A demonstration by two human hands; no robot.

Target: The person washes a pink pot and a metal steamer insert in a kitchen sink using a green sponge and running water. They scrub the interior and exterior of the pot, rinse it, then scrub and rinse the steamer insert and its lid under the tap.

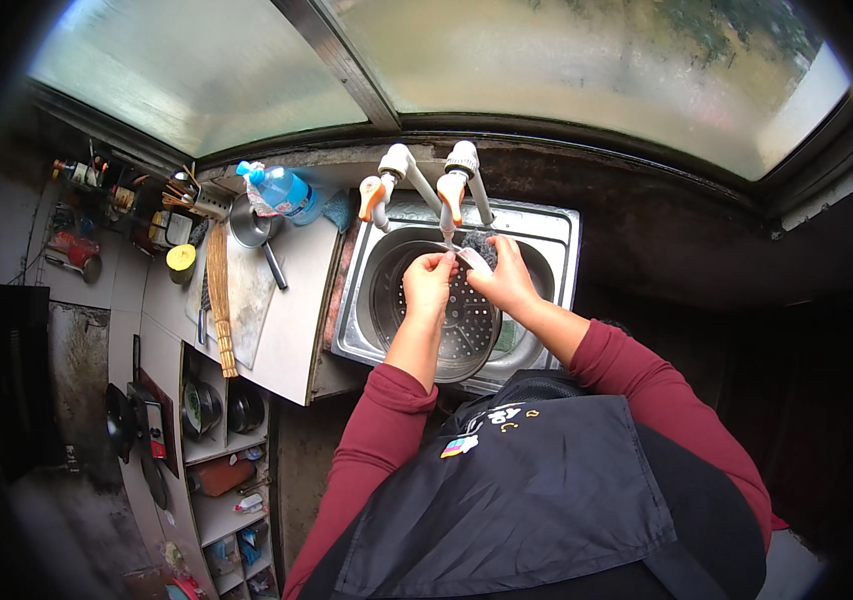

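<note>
Over a metal sink basin (544, 281), my right hand (505, 280) grips a small white object (476, 261), possibly a spoon or a scoop. My left hand (429, 283) pinches its narrow end, close under the spout of the right tap (451, 196). Both hands are above a round perforated metal steamer pan (464, 322) that stands in the sink. A dark grey scouring pad (480, 245) shows just behind my right hand. Part of a green pad (506, 336) is visible beside the pan. The left tap (372, 198) also has an orange handle.
Left of the sink, the counter (299, 315) holds a blue-capped plastic bottle (291, 193), a small saucepan (250, 225), a straw brush (219, 300) and a cutting board (254, 330). A blue cloth (336, 211) lies near the sink's back left corner. Shelves (228, 450) hold pots below.
</note>
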